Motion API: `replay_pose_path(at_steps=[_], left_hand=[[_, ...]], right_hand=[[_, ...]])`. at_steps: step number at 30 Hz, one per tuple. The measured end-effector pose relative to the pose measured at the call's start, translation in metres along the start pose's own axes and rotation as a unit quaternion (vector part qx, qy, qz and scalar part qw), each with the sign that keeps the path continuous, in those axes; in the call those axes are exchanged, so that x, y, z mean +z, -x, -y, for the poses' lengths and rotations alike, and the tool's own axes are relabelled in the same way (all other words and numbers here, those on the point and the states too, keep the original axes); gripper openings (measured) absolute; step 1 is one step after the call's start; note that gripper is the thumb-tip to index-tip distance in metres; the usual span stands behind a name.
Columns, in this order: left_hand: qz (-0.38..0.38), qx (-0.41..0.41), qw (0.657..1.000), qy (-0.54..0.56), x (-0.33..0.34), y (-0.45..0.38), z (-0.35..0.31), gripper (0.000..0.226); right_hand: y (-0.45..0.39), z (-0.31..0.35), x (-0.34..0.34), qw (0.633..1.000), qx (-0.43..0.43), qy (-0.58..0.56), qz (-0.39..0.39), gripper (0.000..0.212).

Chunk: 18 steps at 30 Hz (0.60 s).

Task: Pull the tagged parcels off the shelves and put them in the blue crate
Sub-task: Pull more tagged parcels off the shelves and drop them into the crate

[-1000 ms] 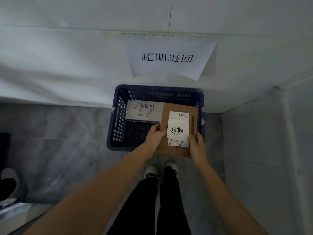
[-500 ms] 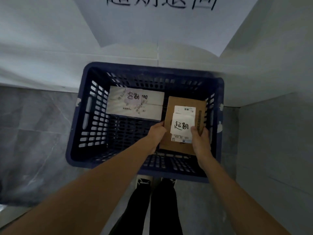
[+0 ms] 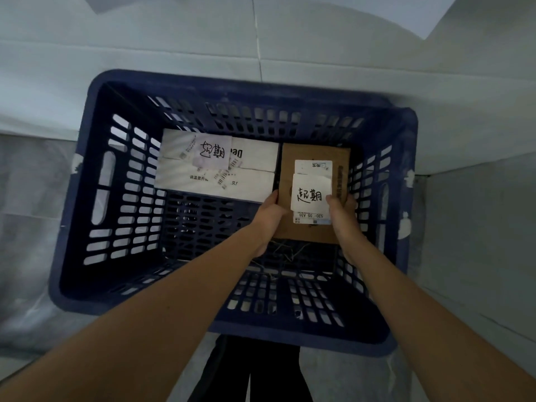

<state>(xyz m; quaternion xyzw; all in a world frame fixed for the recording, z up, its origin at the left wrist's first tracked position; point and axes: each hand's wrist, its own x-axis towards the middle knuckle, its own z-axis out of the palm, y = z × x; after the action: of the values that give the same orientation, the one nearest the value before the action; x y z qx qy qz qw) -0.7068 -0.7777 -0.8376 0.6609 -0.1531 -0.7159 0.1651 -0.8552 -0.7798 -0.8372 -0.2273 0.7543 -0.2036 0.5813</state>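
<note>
Both hands, left hand (image 3: 268, 220) and right hand (image 3: 342, 217), grip the brown cardboard parcel (image 3: 311, 195) inside the blue crate (image 3: 87, 198), just beside a white tagged parcel (image 3: 217, 166) against the far wall.

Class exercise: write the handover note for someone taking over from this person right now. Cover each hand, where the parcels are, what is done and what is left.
Left hand and right hand both grip the brown tagged parcel, low inside the blue crate on its right side.
The white tagged parcel already lies in the crate at the far left.
Left: let go of the brown parcel, then fetch any remaining tagged parcels; the shelves are out of view.
</note>
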Motion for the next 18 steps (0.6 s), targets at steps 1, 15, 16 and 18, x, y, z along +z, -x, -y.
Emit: replay_pose_path(at_steps=[1,15,16,18], left_hand=[[-0.002,-0.004,1.000,0.001,0.002,0.003,-0.001,0.073],[-0.064,0.119,0.991,-0.003,0.003,0.109,-0.076,0.047],[-0.061,0.137,0.988,-0.035,0.000,0.126,-0.087,0.047],[-0.059,0.180,0.974,-0.125,-0.008,0.167,-0.111,0.046]], right_hand=[[-0.002,-0.001,0.000,1.000,0.001,0.003,0.000,0.053],[0.081,0.073,-0.009,0.994,-0.082,0.065,-0.003,0.043],[0.097,0.083,-0.011,0.991,-0.105,0.084,-0.002,0.037],[0.134,0.106,-0.014,0.982,-0.152,0.109,-0.020,0.032]])
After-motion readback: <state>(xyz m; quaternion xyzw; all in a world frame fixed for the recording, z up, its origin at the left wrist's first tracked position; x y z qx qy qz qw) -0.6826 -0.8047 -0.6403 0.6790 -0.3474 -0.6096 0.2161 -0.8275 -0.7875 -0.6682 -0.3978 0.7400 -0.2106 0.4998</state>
